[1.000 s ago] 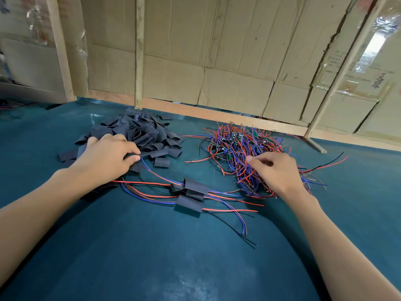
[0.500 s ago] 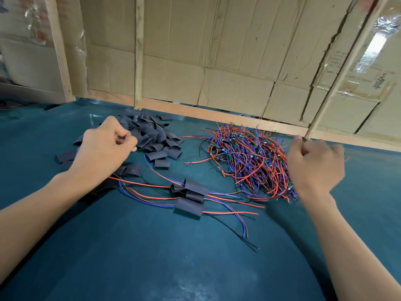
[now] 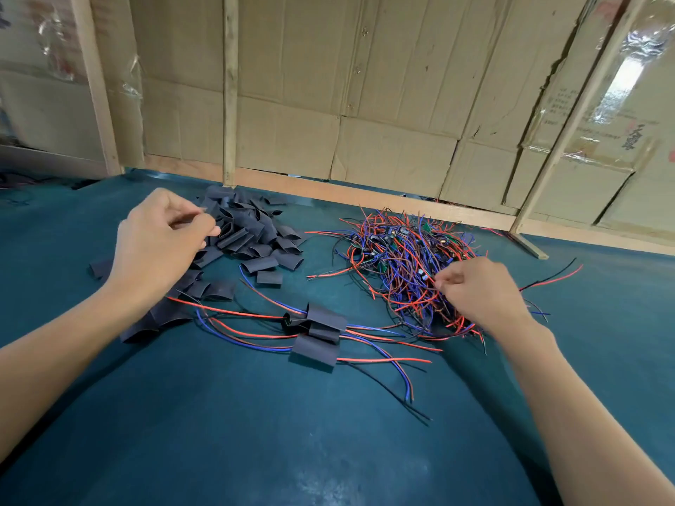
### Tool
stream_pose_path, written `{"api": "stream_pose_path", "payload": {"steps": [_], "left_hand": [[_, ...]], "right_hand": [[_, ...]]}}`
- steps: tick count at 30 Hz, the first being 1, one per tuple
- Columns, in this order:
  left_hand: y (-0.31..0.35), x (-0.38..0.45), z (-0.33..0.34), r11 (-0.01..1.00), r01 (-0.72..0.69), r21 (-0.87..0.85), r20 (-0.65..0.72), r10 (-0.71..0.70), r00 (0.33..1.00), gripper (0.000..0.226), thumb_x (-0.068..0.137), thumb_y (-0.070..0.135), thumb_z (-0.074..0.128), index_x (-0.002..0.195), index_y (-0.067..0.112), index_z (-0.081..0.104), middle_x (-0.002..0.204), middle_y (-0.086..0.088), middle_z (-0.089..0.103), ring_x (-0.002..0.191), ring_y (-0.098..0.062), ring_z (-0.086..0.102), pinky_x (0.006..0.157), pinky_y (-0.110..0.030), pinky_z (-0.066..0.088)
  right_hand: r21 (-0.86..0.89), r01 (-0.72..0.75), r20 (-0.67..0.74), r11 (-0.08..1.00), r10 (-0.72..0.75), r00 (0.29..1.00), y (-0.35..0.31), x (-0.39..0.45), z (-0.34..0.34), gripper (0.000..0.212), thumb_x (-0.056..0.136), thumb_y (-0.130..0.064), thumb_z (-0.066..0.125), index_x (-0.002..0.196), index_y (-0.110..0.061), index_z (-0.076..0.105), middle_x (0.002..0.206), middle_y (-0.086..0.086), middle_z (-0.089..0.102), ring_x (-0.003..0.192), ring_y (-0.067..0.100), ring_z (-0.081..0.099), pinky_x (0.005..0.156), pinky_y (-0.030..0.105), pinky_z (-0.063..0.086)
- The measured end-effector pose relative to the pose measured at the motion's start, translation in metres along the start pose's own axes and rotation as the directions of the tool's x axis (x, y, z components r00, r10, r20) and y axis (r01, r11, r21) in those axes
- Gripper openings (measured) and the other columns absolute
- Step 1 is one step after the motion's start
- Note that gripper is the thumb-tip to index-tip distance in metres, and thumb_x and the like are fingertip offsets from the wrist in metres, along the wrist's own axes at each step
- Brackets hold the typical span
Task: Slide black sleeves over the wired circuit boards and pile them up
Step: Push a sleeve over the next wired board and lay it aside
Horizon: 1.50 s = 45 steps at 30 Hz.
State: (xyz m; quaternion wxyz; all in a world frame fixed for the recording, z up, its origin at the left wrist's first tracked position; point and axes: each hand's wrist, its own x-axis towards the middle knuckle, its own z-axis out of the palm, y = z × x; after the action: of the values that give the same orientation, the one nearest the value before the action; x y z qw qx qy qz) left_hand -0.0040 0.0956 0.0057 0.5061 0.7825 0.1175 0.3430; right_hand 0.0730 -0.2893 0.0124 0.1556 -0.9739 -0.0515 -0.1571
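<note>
A heap of loose black sleeves [image 3: 252, 235] lies at the back left of the teal table [image 3: 255, 432]. My left hand [image 3: 157, 246] hovers over the heap's left side, thumb and forefinger pinching a black sleeve that is mostly hidden. A tangle of wired circuit boards [image 3: 398, 264] with red, blue and black leads sits at the back right. My right hand [image 3: 482, 294] rests on its near right edge and pinches a wire there. Between my arms lie three sleeved boards [image 3: 321, 334] in a small pile, their wires trailing both ways.
A cardboard wall [image 3: 365, 104] with wooden battens [image 3: 230, 89] closes off the table's back edge. A slanted wooden strip [image 3: 526, 242] meets the table at the back right. Stray red and black wires [image 3: 551, 277] trail right of the tangle.
My left hand has lifted from the sleeve heap with its fingers pinched. My right hand swung out to the right of the tangle, then came back to its near edge and took a wire.
</note>
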Motion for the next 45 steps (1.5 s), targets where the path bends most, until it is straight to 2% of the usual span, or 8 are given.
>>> {"api": "stream_pose_path", "payload": {"steps": [5,9,15,22,27,33,41,45], "left_hand": [[-0.005,-0.001,0.002,1.0,-0.028,0.013,0.015,0.028,1.0,0.029,0.075,0.036,0.064,0.104,0.039,0.059,0.105,0.018,0.072,0.091,-0.008,0.07,0.098,-0.034,0.05],[-0.011,0.0,0.006,0.967,-0.183,0.179,0.087,0.17,0.982,0.042,0.091,0.02,0.059,0.126,0.042,0.053,0.125,0.01,0.065,0.093,0.004,0.06,0.087,-0.007,0.034],[-0.013,-0.006,0.016,0.811,-0.482,0.332,0.193,0.442,0.876,0.041,0.091,0.005,0.057,0.128,0.022,0.065,0.121,-0.003,0.056,0.082,-0.012,0.053,0.089,-0.019,0.037],[-0.021,-0.002,0.016,0.783,-0.44,0.44,0.313,0.325,0.892,0.025,0.09,0.007,0.062,0.11,0.013,0.076,0.129,-0.003,0.06,0.086,-0.015,0.054,0.092,-0.025,0.041],[-0.025,0.005,0.011,0.777,-0.374,0.506,0.31,0.24,0.92,0.012,0.086,0.009,0.07,0.096,0.013,0.077,0.121,-0.005,0.065,0.106,-0.027,0.061,0.096,-0.036,0.045],[-0.029,0.01,0.014,0.757,-0.338,0.559,0.322,0.177,0.93,0.023,0.084,0.012,0.076,0.106,0.013,0.074,0.114,-0.008,0.065,0.105,-0.033,0.059,0.094,-0.04,0.045],[-0.029,0.013,0.01,0.677,-0.312,0.666,0.329,0.108,0.938,0.027,0.08,0.023,0.08,0.105,0.016,0.072,0.092,-0.003,0.063,0.1,-0.034,0.06,0.083,-0.041,0.049],[-0.024,0.013,0.004,0.574,-0.349,0.741,0.312,0.165,0.936,0.034,0.086,0.039,0.072,0.114,0.022,0.069,0.105,0.0,0.073,0.107,-0.031,0.056,0.088,-0.043,0.044]], "right_hand": [[-0.196,-0.04,0.169,0.98,0.074,0.983,0.0,-0.002,-0.016,0.013,0.075,-0.024,0.062,0.073,-0.024,0.075,0.079,-0.002,0.073,0.084,0.029,0.067,0.091,0.036,0.052],[0.037,0.042,-0.063,0.998,-0.04,0.997,-0.003,-0.001,-0.009,0.016,0.084,-0.023,0.062,0.081,-0.027,0.077,0.08,-0.009,0.074,0.085,0.023,0.067,0.082,0.029,0.05],[0.0,0.028,0.105,1.0,-0.028,0.994,0.001,0.002,0.01,0.019,0.09,-0.04,0.068,0.098,-0.024,0.076,0.084,-0.004,0.074,0.092,0.024,0.068,0.078,0.03,0.048],[0.268,-0.083,0.09,0.96,0.061,0.994,0.004,0.004,-0.012,0.012,0.07,-0.037,0.083,0.068,-0.03,0.074,0.067,-0.013,0.07,0.07,0.008,0.063,0.066,0.025,0.047],[0.833,-0.181,0.104,0.523,0.173,0.979,0.0,0.004,-0.022,0.034,0.073,-0.025,0.057,0.09,0.001,0.073,0.065,0.01,0.058,0.051,0.018,0.048,0.044,0.023,0.035],[0.988,-0.144,0.145,0.048,-0.028,0.989,-0.012,-0.001,-0.034,0.032,0.089,-0.011,0.039,0.099,0.0,0.068,0.069,0.008,0.057,0.058,0.016,0.05,0.05,0.024,0.04],[0.987,-0.132,0.109,-0.096,-0.209,0.972,-0.04,-0.01,-0.03,0.027,0.082,-0.003,0.053,0.073,-0.013,0.077,0.068,0.005,0.061,0.068,0.022,0.064,0.061,0.028,0.053],[0.976,-0.193,0.153,-0.103,-0.307,0.939,-0.047,-0.013,-0.024,0.032,0.08,-0.003,0.058,0.108,0.002,0.073,0.08,0.014,0.068,0.076,0.024,0.069,0.077,0.033,0.059]]}}
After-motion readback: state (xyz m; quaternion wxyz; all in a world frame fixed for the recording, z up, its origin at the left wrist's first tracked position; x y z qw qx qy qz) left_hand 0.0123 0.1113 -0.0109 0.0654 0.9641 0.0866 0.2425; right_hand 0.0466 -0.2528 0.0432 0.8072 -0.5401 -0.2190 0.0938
